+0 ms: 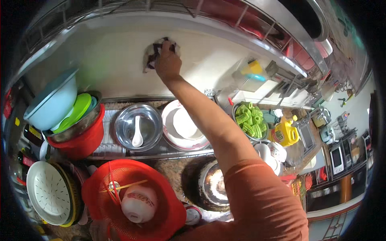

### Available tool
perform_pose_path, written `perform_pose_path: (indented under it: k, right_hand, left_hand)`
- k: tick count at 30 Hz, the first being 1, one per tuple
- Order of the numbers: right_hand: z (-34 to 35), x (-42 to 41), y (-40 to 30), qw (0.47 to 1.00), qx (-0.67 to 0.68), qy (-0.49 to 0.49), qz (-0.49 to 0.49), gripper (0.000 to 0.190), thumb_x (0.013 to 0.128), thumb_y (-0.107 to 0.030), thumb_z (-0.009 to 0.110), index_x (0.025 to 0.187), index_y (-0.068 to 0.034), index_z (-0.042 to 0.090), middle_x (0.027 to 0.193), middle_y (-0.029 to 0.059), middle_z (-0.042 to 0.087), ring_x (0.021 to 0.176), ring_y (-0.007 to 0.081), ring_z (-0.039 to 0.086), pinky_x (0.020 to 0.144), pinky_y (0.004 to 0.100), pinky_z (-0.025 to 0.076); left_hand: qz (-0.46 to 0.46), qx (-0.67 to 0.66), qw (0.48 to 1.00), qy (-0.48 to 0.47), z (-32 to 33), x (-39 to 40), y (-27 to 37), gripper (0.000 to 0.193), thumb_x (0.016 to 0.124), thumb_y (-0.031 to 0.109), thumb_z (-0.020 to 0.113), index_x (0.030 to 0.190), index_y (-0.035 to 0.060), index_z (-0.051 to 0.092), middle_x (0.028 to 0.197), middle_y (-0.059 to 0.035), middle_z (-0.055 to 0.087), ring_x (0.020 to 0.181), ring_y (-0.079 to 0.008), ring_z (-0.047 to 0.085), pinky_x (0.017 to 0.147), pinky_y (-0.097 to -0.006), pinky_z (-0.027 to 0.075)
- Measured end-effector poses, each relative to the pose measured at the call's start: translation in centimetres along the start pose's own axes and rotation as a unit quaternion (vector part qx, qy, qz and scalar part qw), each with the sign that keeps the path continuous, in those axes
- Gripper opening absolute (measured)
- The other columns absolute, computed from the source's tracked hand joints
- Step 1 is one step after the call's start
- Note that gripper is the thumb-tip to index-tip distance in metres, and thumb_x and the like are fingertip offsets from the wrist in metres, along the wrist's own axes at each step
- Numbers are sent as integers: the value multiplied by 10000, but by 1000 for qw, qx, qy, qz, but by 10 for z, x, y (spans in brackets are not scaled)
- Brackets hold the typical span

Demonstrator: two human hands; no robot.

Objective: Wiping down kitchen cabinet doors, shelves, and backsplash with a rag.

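My right hand (169, 64) presses a crumpled dark-and-white cloth (150, 57) flat against the pale wall (120, 57). The right arm reaches up across the counter in an orange sleeve. Out of view is my left hand. Below the wall, a metal rack (109, 132) bears a steel bowl (123, 132) with a white spoon (137, 132) in it. Beside that bowl, white dishes (184, 123) are partly hidden by my forearm. Nearer to me stands a red plastic colander (164, 183) holding a white bowl (139, 203) and chopsticks (135, 184).
Stacked basins (52, 99) lean at the left above a white colander (48, 192). On the right are a bowl of cut green vegetables (250, 119), a yellow oil jug (286, 132) and wall-hung utensils (286, 87). A blackened pan (212, 185) sits under my arm. Wire shelving (241, 18) overhangs the wall.
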State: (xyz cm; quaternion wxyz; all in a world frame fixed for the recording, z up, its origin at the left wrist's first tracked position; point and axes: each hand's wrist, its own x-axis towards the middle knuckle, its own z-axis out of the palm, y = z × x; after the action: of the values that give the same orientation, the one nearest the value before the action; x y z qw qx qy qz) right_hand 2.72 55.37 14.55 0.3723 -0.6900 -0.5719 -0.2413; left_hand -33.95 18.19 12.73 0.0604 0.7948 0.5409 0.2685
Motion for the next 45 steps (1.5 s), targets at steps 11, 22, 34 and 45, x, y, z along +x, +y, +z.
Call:
perform_pose_path:
  k: [11, 22, 34, 45]
  right_hand:
    - [-90, 46, 152, 987, -61, 135, 61, 424, 774, -280, 611, 1127, -63, 520, 1110, 197, 556, 939, 351, 564, 786, 409, 462]
    - [126, -38, -121, 960, -15, -10, -281, 304, 773, -277, 560, 1041, -134, 575, 994, 132, 600, 893, 339, 583, 802, 423, 464]
    - [29, -70, 53, 938, -117, -170, -277, 323, 743, -289, 597, 1046, -176, 595, 938, 72, 630, 913, 256, 591, 728, 385, 501]
    - [153, -89, -135, 922, -23, -322, -215, 301, 678, -225, 619, 929, -59, 622, 903, 150, 629, 834, 316, 606, 728, 408, 486]
  left_hand:
    - [-94, -55, 994, 28, 10, -8, -1, 209, 733, 73, 597, 942, 77, 615, 961, -121, 617, 917, -329, 559, 866, -449, 392]
    - [-157, -42, 986, 30, -6, -29, -14, 249, 801, 160, 566, 1023, 51, 595, 1036, -135, 587, 1001, -341, 524, 920, -452, 366]
    - [-164, -54, 982, 83, 0, -37, -37, 238, 706, 73, 607, 944, 57, 605, 899, -120, 598, 890, -327, 546, 841, -460, 405]
    - [-179, -32, 981, 65, -15, -47, -21, 231, 696, 46, 604, 926, 69, 603, 887, -105, 608, 877, -303, 561, 842, -444, 407]
